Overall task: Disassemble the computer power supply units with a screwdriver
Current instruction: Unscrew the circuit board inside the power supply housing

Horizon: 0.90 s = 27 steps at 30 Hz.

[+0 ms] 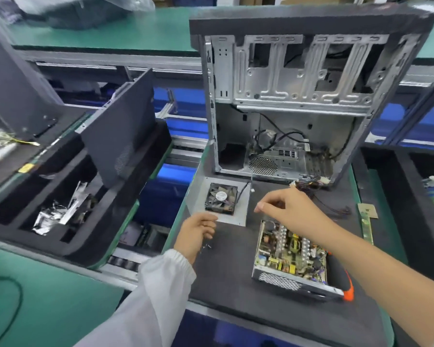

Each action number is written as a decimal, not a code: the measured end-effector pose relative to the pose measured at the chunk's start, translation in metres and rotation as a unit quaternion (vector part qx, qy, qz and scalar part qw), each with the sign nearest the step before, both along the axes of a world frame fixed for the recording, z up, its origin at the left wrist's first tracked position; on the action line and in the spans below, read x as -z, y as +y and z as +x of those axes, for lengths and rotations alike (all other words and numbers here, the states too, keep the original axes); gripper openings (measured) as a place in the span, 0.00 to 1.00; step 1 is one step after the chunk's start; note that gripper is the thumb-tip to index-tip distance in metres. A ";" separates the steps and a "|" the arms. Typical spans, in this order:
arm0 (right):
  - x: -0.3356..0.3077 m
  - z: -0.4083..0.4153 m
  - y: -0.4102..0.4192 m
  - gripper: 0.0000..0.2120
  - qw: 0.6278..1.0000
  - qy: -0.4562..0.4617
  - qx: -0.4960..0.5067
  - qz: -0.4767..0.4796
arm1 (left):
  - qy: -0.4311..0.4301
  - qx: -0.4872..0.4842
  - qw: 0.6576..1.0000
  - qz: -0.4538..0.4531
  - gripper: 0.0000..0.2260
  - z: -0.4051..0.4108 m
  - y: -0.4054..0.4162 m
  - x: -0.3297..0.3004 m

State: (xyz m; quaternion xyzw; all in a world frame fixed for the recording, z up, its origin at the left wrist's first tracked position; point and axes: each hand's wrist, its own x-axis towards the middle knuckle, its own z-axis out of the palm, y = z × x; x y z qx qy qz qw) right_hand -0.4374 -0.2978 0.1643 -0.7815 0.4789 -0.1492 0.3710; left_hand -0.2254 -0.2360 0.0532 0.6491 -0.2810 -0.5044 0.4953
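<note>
An opened power supply unit [290,259] lies on the black mat [231,284], its circuit board and heat sinks exposed. Its grey lid with a black fan [221,198] lies flat beyond it. My right hand [288,211] hovers above the unit's far end, thumb and forefinger pinched together; whether they hold something small I cannot tell. My left hand [196,234] hangs over the mat with loosely curled fingers, just above a few small dark screws [207,245]. An orange and black screwdriver [347,286] lies behind the unit, mostly hidden by my right forearm.
An empty computer case [298,101] stands upright at the back of the mat, cables trailing out. A black foam tray [60,209] with foil scraps and a leaning side panel [123,126] sits at the left. A green board strip [366,221] lies at the right.
</note>
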 end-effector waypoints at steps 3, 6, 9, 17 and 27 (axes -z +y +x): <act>0.005 0.008 0.008 0.10 1.000 0.015 0.013 0.010 | 0.003 -0.042 0.999 -0.021 0.20 0.015 0.005 0.028; 0.008 0.012 0.016 0.10 0.999 0.025 0.015 0.014 | 0.017 -0.047 0.997 -0.054 0.16 0.017 0.004 0.044; 0.010 0.011 0.023 0.09 0.999 0.039 0.017 0.006 | 0.047 -0.051 0.995 -0.076 0.15 0.018 0.003 0.046; 0.030 -0.005 0.037 0.09 0.997 0.030 0.066 0.032 | 0.110 -0.021 0.989 -0.101 0.30 0.017 0.010 0.031; 0.054 -0.071 0.038 0.09 0.972 0.123 0.194 -0.050 | 0.018 0.055 0.992 -0.115 0.23 0.018 0.009 0.022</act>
